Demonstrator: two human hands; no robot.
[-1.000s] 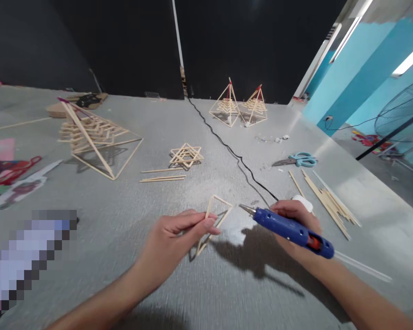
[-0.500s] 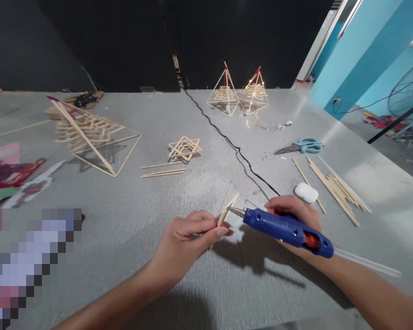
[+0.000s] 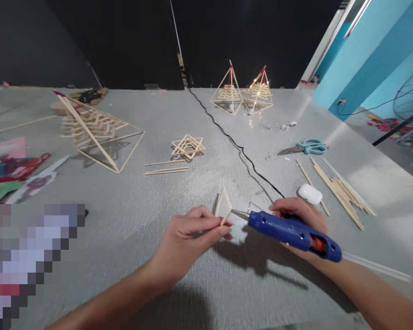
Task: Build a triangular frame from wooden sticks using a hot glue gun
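Between the thumb and fingers of my left hand (image 3: 192,233) is a small wooden stick triangle (image 3: 228,201), tilted up off the table. My right hand (image 3: 303,213) grips a blue hot glue gun (image 3: 289,231), with a clear glue stick (image 3: 375,266) poking out of its back end. The gun's metal nozzle points left, its tip at or very close to the triangle's right corner; I cannot tell whether they touch. Beyond my left hand lie a stick star (image 3: 188,147) and several loose sticks (image 3: 165,171).
A large stick pyramid frame (image 3: 99,137) lies on the left. Two small pyramids (image 3: 230,89) stand at the back, one with lights. Blue-handled scissors (image 3: 311,146), a white case (image 3: 309,194) and more sticks (image 3: 340,192) are on the right. A black cord (image 3: 242,149) crosses the table.
My left hand has turned the stick triangle so its open shape shows more. The nozzle now sits at its right corner. The whole view has shifted slightly.
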